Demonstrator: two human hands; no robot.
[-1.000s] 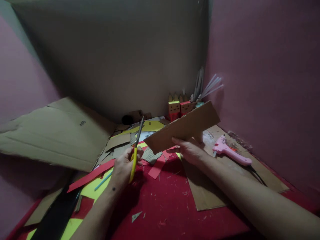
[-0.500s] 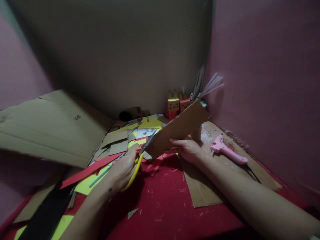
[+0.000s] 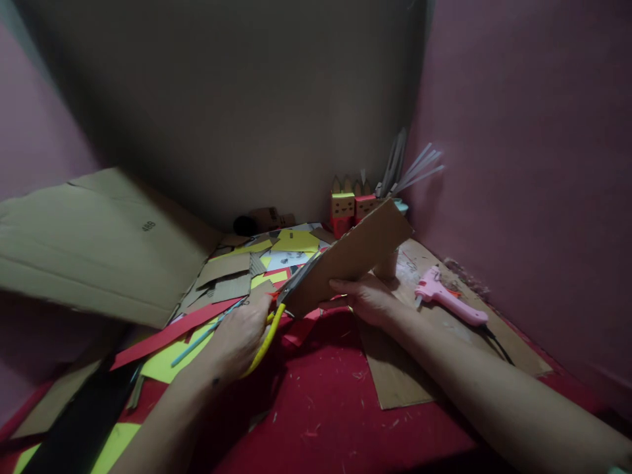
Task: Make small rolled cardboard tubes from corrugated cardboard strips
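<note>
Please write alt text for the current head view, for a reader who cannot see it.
The left hand holds yellow-handled scissors at the edge of a cardboard piece in the right hand, above a red table. Paper scraps lie on the left, a pink glue gun on the right.

The cardboard strip [image 3: 358, 257] looks matt and rough-edged, the scissors [image 3: 292, 287] metal-bladed with smooth plastic handles [image 3: 267, 343].

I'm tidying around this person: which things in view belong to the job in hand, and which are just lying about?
In use:
Cardboard piece, in the right hand
Scissors, in the left hand, at the cardboard's edge

Apparently idle:
Pink glue gun
Red paper strip
Blue stick
Small boxes with drawn faces
</note>
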